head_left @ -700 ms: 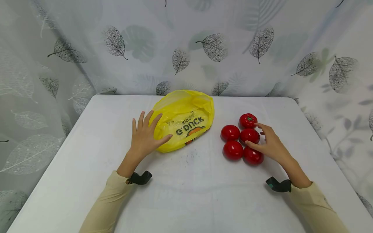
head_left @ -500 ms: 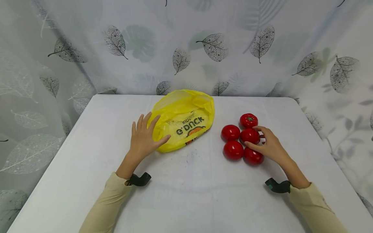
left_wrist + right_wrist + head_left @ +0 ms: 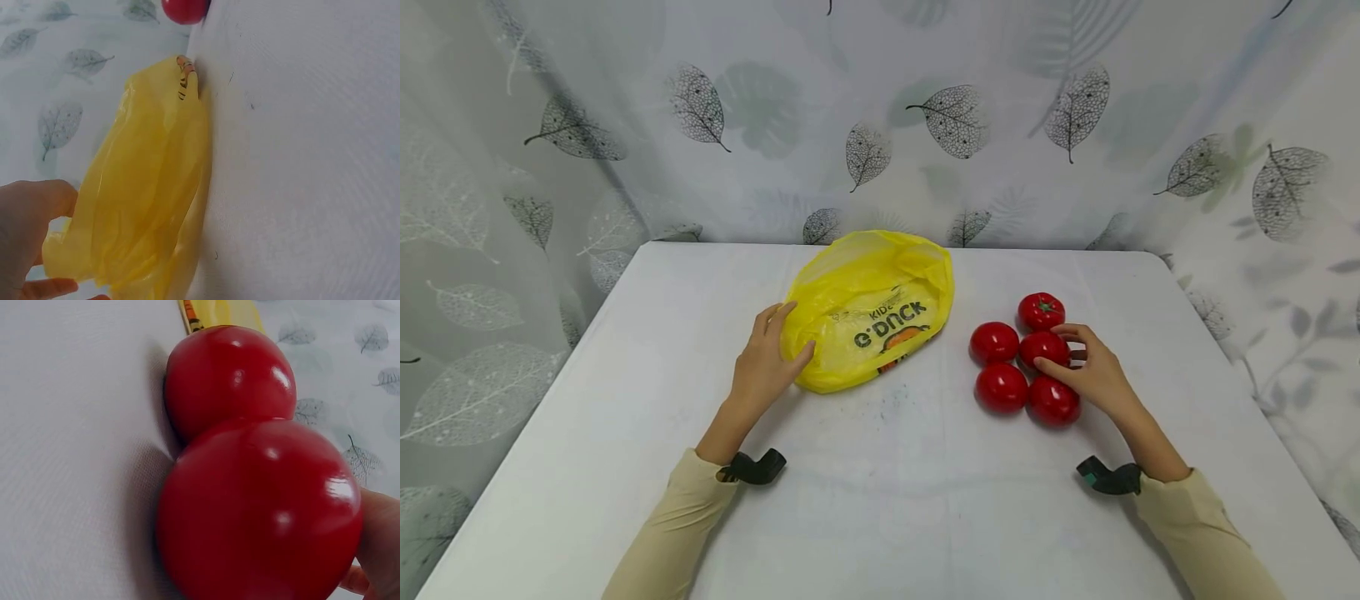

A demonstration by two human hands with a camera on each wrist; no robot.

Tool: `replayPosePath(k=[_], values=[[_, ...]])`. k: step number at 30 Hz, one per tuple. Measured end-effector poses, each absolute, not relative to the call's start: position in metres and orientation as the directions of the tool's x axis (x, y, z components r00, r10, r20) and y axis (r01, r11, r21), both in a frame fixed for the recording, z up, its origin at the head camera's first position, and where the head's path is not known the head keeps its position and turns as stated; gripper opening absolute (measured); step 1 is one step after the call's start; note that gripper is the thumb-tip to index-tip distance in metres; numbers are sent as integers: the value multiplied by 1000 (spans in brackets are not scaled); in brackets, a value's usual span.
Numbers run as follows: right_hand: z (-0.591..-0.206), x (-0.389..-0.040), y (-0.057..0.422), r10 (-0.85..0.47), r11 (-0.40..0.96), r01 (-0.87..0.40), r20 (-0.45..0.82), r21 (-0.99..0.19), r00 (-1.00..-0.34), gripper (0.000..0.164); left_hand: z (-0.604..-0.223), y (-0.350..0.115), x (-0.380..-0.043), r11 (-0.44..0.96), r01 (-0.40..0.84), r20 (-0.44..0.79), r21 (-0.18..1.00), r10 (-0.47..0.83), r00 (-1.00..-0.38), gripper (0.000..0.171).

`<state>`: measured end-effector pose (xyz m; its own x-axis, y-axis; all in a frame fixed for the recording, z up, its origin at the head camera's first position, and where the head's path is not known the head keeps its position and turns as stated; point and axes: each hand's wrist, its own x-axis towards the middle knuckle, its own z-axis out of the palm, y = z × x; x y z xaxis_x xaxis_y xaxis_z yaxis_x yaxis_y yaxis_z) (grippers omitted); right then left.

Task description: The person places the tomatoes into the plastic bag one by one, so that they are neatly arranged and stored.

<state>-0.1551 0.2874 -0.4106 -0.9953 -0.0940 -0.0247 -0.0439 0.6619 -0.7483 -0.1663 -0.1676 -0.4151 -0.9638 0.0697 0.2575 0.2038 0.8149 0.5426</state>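
Note:
A yellow plastic bag [image 3: 850,333] with duck lettering lies at the back middle of the table, its mouth spread. My left hand [image 3: 767,362] holds its left edge, thumb in front and fingers curled at the far side; in the left wrist view the bag's edge [image 3: 62,253] lies between thumb and fingers. Several red tomatoes stand clustered at the right. Among them, my right hand [image 3: 1093,371] grips the middle tomato [image 3: 1042,347] between thumb and fingers; it still sits in the cluster. Nearest the right wrist camera is a glossy tomato [image 3: 256,512], partly covering the fingers.
Other tomatoes surround the gripped one: a back one [image 3: 1041,310] with a green stem, a left one [image 3: 994,342], and two in front [image 3: 1002,387]. The white table [image 3: 880,508] ends at a leaf-patterned curtain [image 3: 760,108]. A dark camera sits on each wrist.
My left hand's spread fingers have curled in on the bag's edge, which has bulged slightly left. My right fingers have come away from the stemmed tomato and closed around the middle one.

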Motion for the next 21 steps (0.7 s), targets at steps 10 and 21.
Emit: replayPosePath(k=[10, 21], values=[[-411, -156, 287, -59, 666, -35, -7, -745, -998, 63, -420, -171, -169, 769, 255, 331, 586, 60, -942, 54], [-414, -155, 286, -7, 651, -25, 27, -759, -1000, 62, -420, -173, -168, 762, 263, 335, 592, 63, -940, 54]])
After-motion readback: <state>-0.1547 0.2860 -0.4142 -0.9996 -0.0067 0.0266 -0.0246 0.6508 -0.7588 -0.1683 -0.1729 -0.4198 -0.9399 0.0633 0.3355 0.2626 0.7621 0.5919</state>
